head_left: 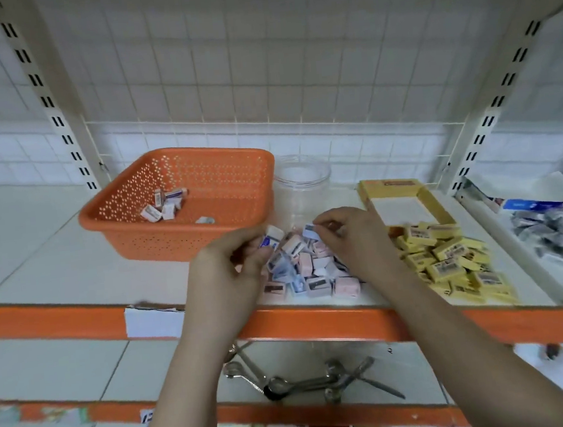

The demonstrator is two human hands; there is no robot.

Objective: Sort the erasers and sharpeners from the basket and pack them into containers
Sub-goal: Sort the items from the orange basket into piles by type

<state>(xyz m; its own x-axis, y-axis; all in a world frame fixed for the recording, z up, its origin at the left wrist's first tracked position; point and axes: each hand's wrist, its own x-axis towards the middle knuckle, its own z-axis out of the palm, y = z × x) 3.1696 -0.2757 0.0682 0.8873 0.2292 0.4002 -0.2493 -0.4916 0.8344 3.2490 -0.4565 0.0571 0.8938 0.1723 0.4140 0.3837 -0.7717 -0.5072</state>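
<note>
A few wrapped erasers (pixel 165 204) lie in the orange basket (pixel 131 223); pink-and-white and yellow heaps (pixel 447 260) crowd the shelf's front edge.

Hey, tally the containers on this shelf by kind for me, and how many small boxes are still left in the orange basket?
Orange basket: 1
Clear plastic jar: 1
Yellow cardboard box: 1
Total containers: 3
Small boxes left in the basket: about 7, blurred, so the count is rough.
</note>
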